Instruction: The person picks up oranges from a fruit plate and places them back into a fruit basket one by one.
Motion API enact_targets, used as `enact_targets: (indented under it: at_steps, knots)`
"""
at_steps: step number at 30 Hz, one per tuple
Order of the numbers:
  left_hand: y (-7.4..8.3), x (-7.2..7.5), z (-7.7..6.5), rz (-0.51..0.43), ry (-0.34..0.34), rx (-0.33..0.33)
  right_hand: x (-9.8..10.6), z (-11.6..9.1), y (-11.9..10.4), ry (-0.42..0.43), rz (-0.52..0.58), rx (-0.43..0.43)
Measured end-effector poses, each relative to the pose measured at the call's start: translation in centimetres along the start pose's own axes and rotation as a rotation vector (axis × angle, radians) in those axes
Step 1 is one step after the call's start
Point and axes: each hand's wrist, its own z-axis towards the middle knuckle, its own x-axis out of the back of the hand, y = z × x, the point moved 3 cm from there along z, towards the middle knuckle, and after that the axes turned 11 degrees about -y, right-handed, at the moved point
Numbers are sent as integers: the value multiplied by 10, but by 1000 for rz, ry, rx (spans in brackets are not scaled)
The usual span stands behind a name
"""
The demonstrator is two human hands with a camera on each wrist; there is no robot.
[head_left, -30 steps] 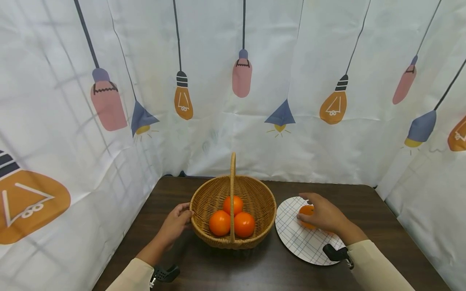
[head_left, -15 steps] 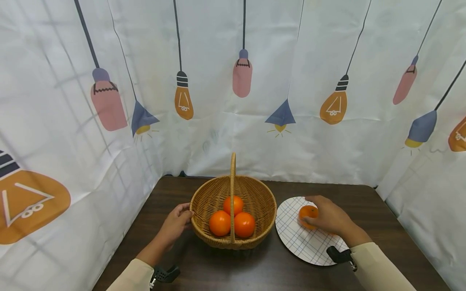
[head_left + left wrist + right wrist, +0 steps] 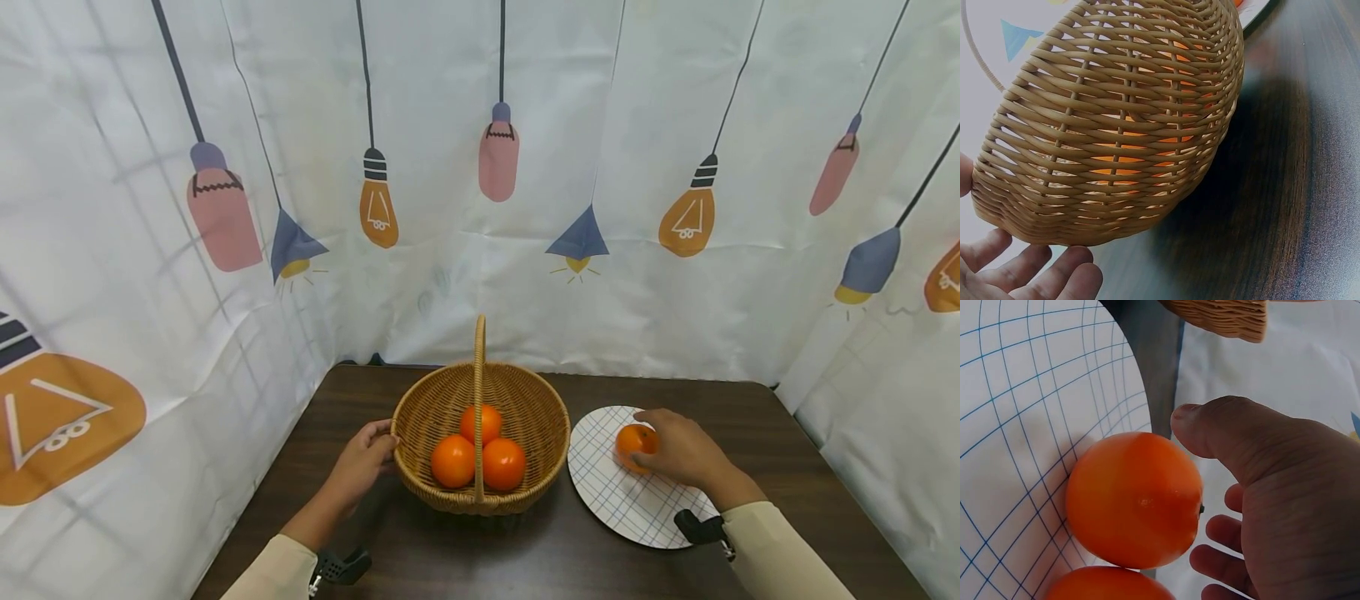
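A wicker basket (image 3: pixel 525 392) with a tall handle stands mid-table, with several oranges (image 3: pixel 453 460) inside. My left hand (image 3: pixel 364 458) grips its left rim; in the left wrist view the thumb (image 3: pixel 965 174) is on one side and the fingertips (image 3: pixel 1079 275) on the other. To the right, a round white plate (image 3: pixel 600 492) with blue grid lines bears an orange (image 3: pixel 634 442). My right hand (image 3: pixel 686 450) is just right of this fruit, thumb and fingers spread apart around its stem side. A second orange (image 3: pixel 1110 586) lies beside it, mostly hidden by the hand in the head view.
The dark wooden table (image 3: pixel 450 558) runs out to both sides. Behind it and along the sides hangs a white curtain (image 3: pixel 465 275) printed with lamps and bulbs. The basket handle (image 3: pixel 480 400) arches high over the bowl.
My right hand has shifted a little to the right over the plate, so more of the orange shows. The left hand and the basket have stayed in place.
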Motion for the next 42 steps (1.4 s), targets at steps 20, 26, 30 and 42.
enact_targets:
  at_steps: [20, 26, 30, 42]
  knots:
    - [-2, 0, 1, -3, 1, 7, -12, 2, 18, -16, -5, -49]
    - [-2, 0, 1, -5, 1, 7, -13, 4, 19, -24, -15, -59]
    - [-2, 1, 1, -4, 2, 3, -14, 4, 19, -35, -8, -69]
    - [-2, 0, 1, -3, 7, 3, -16, 6, 18, -28, -17, -55]
